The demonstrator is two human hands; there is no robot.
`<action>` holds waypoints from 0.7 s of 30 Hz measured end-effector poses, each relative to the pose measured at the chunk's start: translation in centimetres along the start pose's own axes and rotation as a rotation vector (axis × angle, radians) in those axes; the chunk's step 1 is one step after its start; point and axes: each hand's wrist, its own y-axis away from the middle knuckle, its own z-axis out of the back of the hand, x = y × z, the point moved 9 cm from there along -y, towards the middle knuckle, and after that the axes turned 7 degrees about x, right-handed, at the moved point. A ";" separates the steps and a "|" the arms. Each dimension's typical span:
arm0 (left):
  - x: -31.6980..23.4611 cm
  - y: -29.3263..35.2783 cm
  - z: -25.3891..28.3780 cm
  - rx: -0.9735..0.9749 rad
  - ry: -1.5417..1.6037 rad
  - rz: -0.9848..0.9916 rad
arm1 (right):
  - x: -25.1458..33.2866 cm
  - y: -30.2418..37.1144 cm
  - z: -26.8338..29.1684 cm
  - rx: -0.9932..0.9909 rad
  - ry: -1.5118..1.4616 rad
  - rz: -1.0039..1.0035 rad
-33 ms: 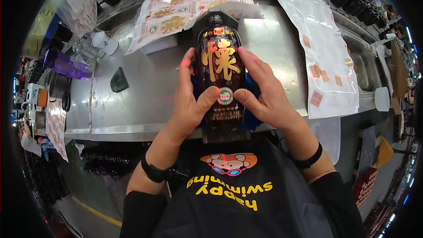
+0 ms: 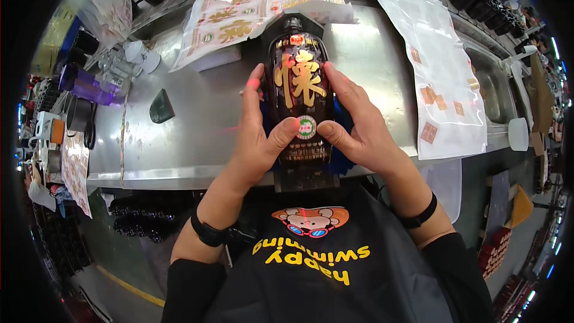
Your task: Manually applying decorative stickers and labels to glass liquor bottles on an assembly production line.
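A dark, glossy bottle (image 2: pixel 299 110) lies face up in front of me, its neck pointing away, with large gold characters on its front. It rests on a dark angular support (image 2: pixel 308 181). A round green-and-white label (image 2: pixel 307 127) sits low on the bottle. My left hand (image 2: pixel 258 134) curves along the bottle's left side, thumb pressed at the label's left edge. On the other side, my right hand (image 2: pixel 357 122) lies along the bottle, its thumb at the label's right edge and its index fingertip against the glass. The other fingers are partly hidden beside the bottle.
Sheets of gold-lettered labels (image 2: pixel 230 9) lie behind the bottle on the metal table (image 2: pixel 197 125). A white sheet with small brown squares (image 2: pixel 448 84) is at right, beside a sink (image 2: pixel 497 98). A dark green scraper-like piece (image 2: pixel 161 107) and a purple container (image 2: pixel 89 87) are at left.
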 end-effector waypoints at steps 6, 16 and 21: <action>-1.0 0.7 0.0 -0.005 -0.117 -0.066 | 0.1 0.4 -0.1 0.074 -0.099 0.012; -6.4 -1.5 0.3 0.020 -0.893 -0.440 | 1.5 -2.1 1.8 -0.015 0.189 0.087; -6.6 -1.5 -0.2 0.081 -0.952 -0.471 | 1.2 -2.0 2.1 -0.037 0.175 0.145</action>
